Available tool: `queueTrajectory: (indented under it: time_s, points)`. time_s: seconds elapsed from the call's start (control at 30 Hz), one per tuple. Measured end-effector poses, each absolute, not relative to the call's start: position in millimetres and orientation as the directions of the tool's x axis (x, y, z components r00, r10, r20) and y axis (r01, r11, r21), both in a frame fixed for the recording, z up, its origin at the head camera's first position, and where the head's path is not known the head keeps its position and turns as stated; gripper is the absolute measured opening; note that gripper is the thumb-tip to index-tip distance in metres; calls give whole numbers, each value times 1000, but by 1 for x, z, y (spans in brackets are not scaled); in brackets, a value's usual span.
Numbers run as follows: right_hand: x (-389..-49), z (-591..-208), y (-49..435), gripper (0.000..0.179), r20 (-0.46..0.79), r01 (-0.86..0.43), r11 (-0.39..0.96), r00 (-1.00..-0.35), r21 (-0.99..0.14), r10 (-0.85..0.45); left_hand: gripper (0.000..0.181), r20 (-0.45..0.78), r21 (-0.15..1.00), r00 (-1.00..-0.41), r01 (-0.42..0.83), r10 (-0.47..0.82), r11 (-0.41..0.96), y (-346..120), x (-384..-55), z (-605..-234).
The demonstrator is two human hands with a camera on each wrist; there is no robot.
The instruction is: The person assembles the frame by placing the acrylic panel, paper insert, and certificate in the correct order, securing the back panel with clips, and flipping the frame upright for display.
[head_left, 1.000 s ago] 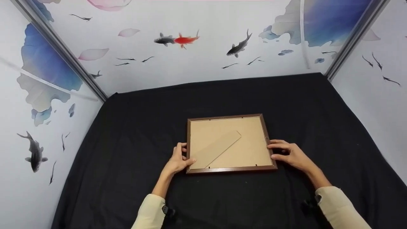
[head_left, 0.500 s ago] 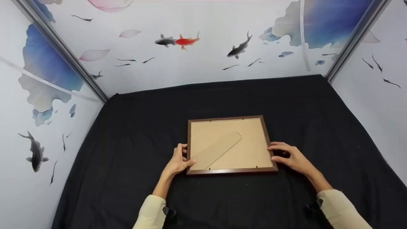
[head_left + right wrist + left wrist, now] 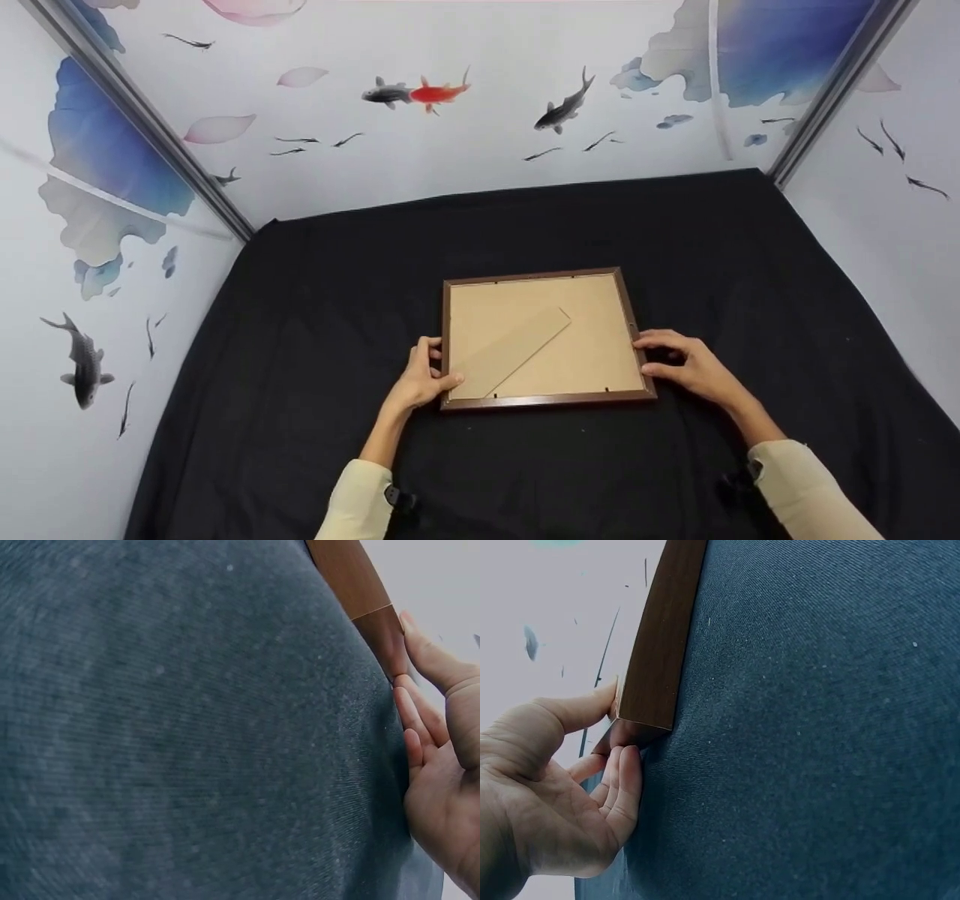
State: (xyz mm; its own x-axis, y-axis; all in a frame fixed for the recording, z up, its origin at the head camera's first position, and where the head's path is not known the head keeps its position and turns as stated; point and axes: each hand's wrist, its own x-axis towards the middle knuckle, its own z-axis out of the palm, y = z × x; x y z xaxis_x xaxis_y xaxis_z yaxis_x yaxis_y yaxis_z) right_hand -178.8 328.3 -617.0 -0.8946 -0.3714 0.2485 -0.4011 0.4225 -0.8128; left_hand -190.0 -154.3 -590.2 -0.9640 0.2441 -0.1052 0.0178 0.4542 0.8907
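A brown picture frame (image 3: 592, 352) lies face down on a black cloth, its tan backing upward. A slanted stand leg (image 3: 516, 346) lies flat against that backing. My left hand (image 3: 418, 381) grips the left edge near the front corner, thumb over the top and fingers along the side. On the opposite edge, my right hand (image 3: 694, 369) holds the frame between thumb and fingertips. Up close in the left wrist view, the left fingers (image 3: 628, 780) bend against the wooden side (image 3: 656, 652), low by the cloth. The right thumb (image 3: 424, 652) presses the frame's side near its corner in the right wrist view.
Black cloth (image 3: 337, 300) covers the table around the frame. White panels (image 3: 480, 150) printed with fish and leaves stand at the back and both sides, joined by grey metal posts (image 3: 832, 97). Small dark tabs (image 3: 607, 389) stick out along the frame's inner edge.
The view has shifted slightly up and down with the head. Both hands keep their hold, and the frame stays in place on the cloth.
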Motion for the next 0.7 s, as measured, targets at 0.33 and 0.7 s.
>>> queueTrajectory:
  time_s: [0.33,0.7]
  points:
    - [-171,-596,316,39,294,-441,397,-878,-805,-378,68,-97,893,-964,25,247,450,-155,-192,-593]
    - [-165,-584,311,39,265,-416,411,-888,-811,-376,68,-89,904,-964,26,249,426,-156,-191,-594]
